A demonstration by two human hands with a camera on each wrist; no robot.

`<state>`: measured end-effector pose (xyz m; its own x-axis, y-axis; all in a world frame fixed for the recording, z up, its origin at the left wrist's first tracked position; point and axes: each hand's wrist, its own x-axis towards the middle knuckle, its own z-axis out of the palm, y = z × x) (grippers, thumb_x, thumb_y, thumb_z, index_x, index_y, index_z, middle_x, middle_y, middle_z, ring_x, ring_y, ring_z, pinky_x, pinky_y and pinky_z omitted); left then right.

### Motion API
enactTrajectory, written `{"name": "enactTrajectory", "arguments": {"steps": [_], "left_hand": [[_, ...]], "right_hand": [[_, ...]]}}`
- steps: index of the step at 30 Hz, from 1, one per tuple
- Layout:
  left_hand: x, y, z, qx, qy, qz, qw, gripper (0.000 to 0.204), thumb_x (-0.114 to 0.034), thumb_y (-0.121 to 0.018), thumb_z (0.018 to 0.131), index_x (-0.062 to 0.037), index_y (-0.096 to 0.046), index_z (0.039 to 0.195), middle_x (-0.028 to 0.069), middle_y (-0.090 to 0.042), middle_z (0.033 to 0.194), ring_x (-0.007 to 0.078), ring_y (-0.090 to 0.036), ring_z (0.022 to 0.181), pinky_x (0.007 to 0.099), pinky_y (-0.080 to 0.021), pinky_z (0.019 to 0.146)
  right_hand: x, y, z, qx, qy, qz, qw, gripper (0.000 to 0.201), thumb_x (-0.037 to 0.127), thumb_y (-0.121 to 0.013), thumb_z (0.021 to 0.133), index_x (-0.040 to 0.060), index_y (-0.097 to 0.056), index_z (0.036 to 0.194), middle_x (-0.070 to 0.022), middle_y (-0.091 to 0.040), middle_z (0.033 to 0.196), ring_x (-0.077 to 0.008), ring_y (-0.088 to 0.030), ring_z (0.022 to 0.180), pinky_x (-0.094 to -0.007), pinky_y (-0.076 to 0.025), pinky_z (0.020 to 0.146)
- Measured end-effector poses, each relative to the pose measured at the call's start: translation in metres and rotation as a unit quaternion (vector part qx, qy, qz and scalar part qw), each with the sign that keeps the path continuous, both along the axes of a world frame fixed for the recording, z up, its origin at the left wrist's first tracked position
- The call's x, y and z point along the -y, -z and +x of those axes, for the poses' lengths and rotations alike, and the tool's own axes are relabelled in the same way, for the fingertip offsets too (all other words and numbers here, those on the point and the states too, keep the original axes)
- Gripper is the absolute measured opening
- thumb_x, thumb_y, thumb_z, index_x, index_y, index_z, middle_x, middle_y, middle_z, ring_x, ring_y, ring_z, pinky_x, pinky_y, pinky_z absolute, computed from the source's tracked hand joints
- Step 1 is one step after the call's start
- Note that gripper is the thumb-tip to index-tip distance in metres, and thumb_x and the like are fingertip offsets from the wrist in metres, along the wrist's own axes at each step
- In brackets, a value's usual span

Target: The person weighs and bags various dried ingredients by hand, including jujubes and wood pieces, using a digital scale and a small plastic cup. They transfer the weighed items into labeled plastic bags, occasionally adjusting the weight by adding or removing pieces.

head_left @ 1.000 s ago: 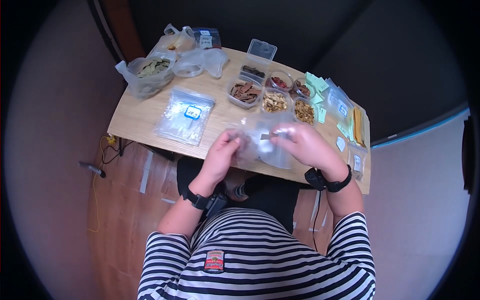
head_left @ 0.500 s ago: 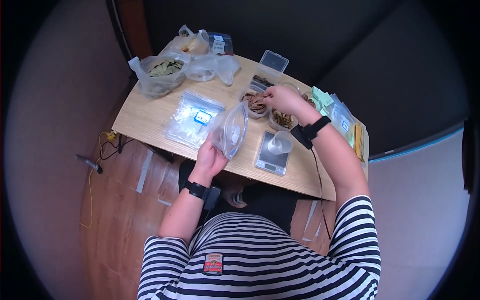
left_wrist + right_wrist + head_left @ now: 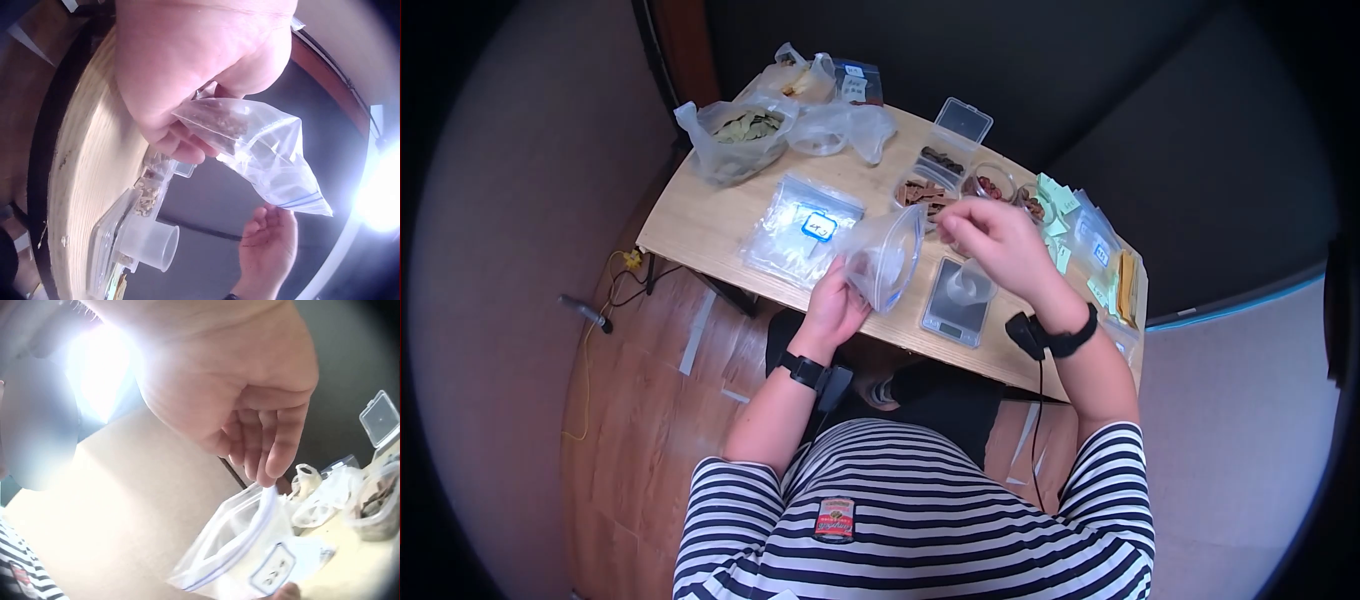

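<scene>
My left hand [image 3: 837, 308] grips a clear zip bag [image 3: 878, 262] low on its side, its mouth spread and tilted to the right. In the left wrist view brownish pieces [image 3: 232, 124] show through the plastic. At the bag's mouth hangs my right hand [image 3: 997, 243], fingers loosely bent, fingertips right at the zip rim [image 3: 267, 500]; no piece shows between them. Just behind that hand is a tub of brown bark strips [image 3: 922, 194]. A flat digital scale [image 3: 953, 326] bearing a translucent cup [image 3: 970, 287] lies on the table below it.
Flat zip bags with a blue-framed label [image 3: 818, 227] lie left of the hands. Farther back are a bag of dried leaves [image 3: 750, 125] and more plastic bags. Tubs of dark pieces [image 3: 942, 160] and red ones [image 3: 988, 186] stand behind, green notes [image 3: 1055, 192] at the right.
Both hands were close together over the front; then the right hand reached to the bark tub while the left held the opened bag. Now the right hand has come back to the bag's mouth.
</scene>
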<state>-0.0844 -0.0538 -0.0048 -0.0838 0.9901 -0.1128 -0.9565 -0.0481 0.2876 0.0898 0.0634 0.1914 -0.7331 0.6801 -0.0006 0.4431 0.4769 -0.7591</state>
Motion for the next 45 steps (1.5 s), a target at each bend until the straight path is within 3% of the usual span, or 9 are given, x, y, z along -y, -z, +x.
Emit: {"name": "enactTrajectory", "arguments": {"steps": [4,7,10,13,24,32,35,37,45], "left_hand": [[-0.002,-0.001,0.007,-0.079,-0.011,-0.018,0.997,0.034,-0.014,-0.046,0.105,-0.0061,-0.047,0.138,0.0104,-0.058,0.132,0.0232,-0.058,0.123,0.0428,-0.048,0.105],[0.0,-0.009,0.014,-0.111,-0.002,-0.031,0.993,0.032,-0.012,-0.046,0.105,-0.0031,-0.048,0.136,0.0112,-0.06,0.129,0.0216,-0.06,0.121,0.0389,-0.049,0.104],[0.007,-0.031,0.022,-0.121,0.009,-0.038,0.992,0.032,-0.009,-0.045,0.105,-0.0018,-0.048,0.135,0.0113,-0.061,0.127,0.0204,-0.061,0.118,0.0363,-0.05,0.103],[0.013,-0.055,0.03,-0.136,0.017,-0.046,0.989,0.033,-0.007,-0.044,0.104,-0.0018,-0.048,0.136,0.0119,-0.061,0.127,0.02,-0.061,0.117,0.0354,-0.051,0.102],[0.03,-0.094,0.049,-0.195,0.121,-0.006,0.973,0.065,0.011,-0.046,0.091,-0.0056,-0.034,0.153,0.0101,-0.054,0.14,0.0182,-0.058,0.124,0.0322,-0.05,0.101],[0.028,-0.092,0.062,-0.286,0.096,0.004,0.953,0.07,0.01,-0.05,0.092,-0.0084,-0.031,0.157,0.0034,-0.059,0.135,0.0089,-0.061,0.108,0.0241,-0.049,0.086],[0.029,-0.089,0.059,-0.347,0.112,0.018,0.931,0.069,0.009,-0.051,0.093,-0.0085,-0.031,0.157,0.0026,-0.059,0.134,0.0068,-0.06,0.106,0.0224,-0.047,0.081],[0.03,-0.092,0.06,-0.343,0.108,0.023,0.933,0.069,0.008,-0.051,0.094,-0.008,-0.031,0.157,0.0023,-0.059,0.132,0.0067,-0.059,0.106,0.0221,-0.047,0.082],[0.035,-0.086,0.056,-0.398,0.133,0.028,0.907,0.065,0.004,-0.053,0.096,-0.0029,-0.03,0.157,0.0033,-0.064,0.119,0.0077,-0.06,0.104,0.0222,-0.047,0.089]], "right_hand": [[0.024,0.001,0.011,0.015,-0.089,0.011,0.996,0.024,0.017,-0.061,0.1,0.0007,-0.071,0.114,-0.0101,-0.075,0.102,-0.0167,-0.071,0.094,-0.0295,-0.055,0.082],[0.022,0.019,0.017,0.078,-0.181,0.093,0.976,0.025,0.012,-0.059,0.097,0.0019,-0.07,0.117,-0.0146,-0.074,0.103,-0.0279,-0.071,0.096,-0.0355,-0.055,0.087],[0.018,0.02,0.025,0.041,-0.173,0.025,0.984,0.027,0.011,-0.059,0.095,0.0035,-0.07,0.119,-0.015,-0.073,0.106,-0.0312,-0.069,0.098,-0.0388,-0.054,0.088],[0.016,0.024,0.033,0.043,-0.241,0.093,0.965,0.033,0.007,-0.057,0.091,0.0076,-0.07,0.121,-0.0176,-0.072,0.103,-0.0352,-0.069,0.091,-0.0399,-0.054,0.086],[0.017,0.017,0.053,0.077,-0.143,0.104,0.981,0.026,0.023,-0.07,0.092,0.0063,-0.074,0.112,-0.0172,-0.071,0.089,-0.033,-0.069,0.08,-0.0392,-0.054,0.075],[0.036,0.009,0.052,0.119,-0.127,0.146,0.974,0.031,0.029,-0.076,0.087,0.0105,-0.074,0.111,-0.0163,-0.071,0.087,-0.0323,-0.069,0.079,-0.0387,-0.054,0.073],[0.037,0.015,0.054,0.119,-0.119,0.132,0.977,0.029,0.027,-0.076,0.087,0.0099,-0.073,0.111,-0.0136,-0.071,0.089,-0.0279,-0.069,0.079,-0.0369,-0.054,0.073],[0.037,0.02,0.055,0.023,-0.085,-0.019,0.996,0.025,0.025,-0.075,0.088,0.0089,-0.07,0.106,-0.0093,-0.07,0.091,-0.0216,-0.068,0.081,-0.0346,-0.053,0.075],[0.034,0.013,0.058,0.074,-0.116,-0.046,0.989,0.022,0.023,-0.074,0.089,0.0063,-0.065,0.1,-0.0051,-0.067,0.088,-0.0151,-0.064,0.083,-0.0311,-0.052,0.078]]}}
